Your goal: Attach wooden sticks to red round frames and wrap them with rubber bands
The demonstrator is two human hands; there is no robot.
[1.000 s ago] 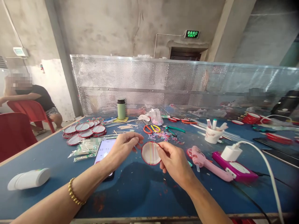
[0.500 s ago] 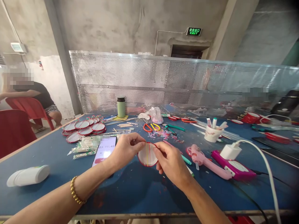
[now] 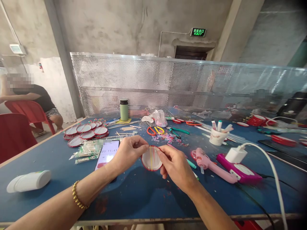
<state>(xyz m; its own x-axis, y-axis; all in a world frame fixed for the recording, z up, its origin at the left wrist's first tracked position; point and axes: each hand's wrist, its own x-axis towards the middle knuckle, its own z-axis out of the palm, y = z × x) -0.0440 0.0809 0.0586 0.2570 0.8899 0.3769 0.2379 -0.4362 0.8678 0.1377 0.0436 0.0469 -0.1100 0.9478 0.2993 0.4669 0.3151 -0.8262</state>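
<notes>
Above the blue table, both my hands hold a small red-rimmed round disc (image 3: 151, 159) with a white face. One yellow and one red strand run from top to bottom across it. My left hand (image 3: 134, 148) pinches the upper left rim between thumb and fingers. On the right side, my right hand (image 3: 174, 163) grips the rim with its thumb over the front edge. A phone (image 3: 109, 151) showing a running timer lies partly behind my left wrist. More discs of the same kind (image 3: 84, 128) are piled at the back left.
A pink glue gun (image 3: 213, 167) and a purple power strip (image 3: 240, 171) lie to the right, with a white cable. Farther back are a paper cup of markers (image 3: 217, 137), scissors (image 3: 155, 130), pliers (image 3: 177, 131), coloured scraps (image 3: 168, 138) and a green bottle (image 3: 124, 110). A white bottle (image 3: 30, 181) lies left.
Almost nothing has moved; both hands keep the disc in nearly the same place. The phone's timer has advanced by one second.
</notes>
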